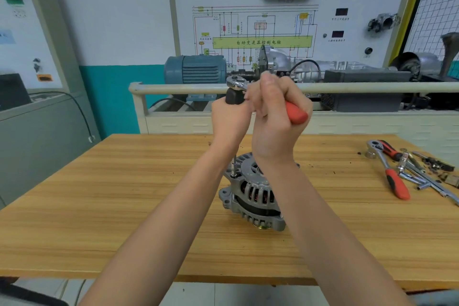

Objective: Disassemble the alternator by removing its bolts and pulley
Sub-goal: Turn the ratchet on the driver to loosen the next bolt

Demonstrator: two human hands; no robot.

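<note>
The alternator (pixel 250 194) stands on the wooden table (pixel 99 206), near the middle, with its shaft axis vertical and what seems to be the pulley (pixel 259 225) at the bottom, facing the table. It lies directly below both hands, between the two forearms. From a bolt (pixel 233 176) at the far-left edge of the housing a long thin extension bar (pixel 233 164) rises straight up, and this vertical line is what the next move depends on: the tool must stay upright over the bolt while the handle turns around it. The left hand (pixel 229 117) grips the black top part of the tool, just under the chrome head of the ratchet (pixel 237 83), and it keeps the axis in line. The right hand (pixel 275 117) is closed around the red handle (pixel 295 113), which points to the right and a little toward the person, so the handle is about horizontal. The two hands are close together, touching or nearly touching, both raised high above the alternator with the wrists bent upward. The socket on the bolt is small and partly hidden by the left wrist, so I cannot tell if it sits fully on the bolt head. At the right side of the table lie a second ratchet (pixel 390 169) and some loose tools (pixel 427 171), well apart from the alternator.
</note>
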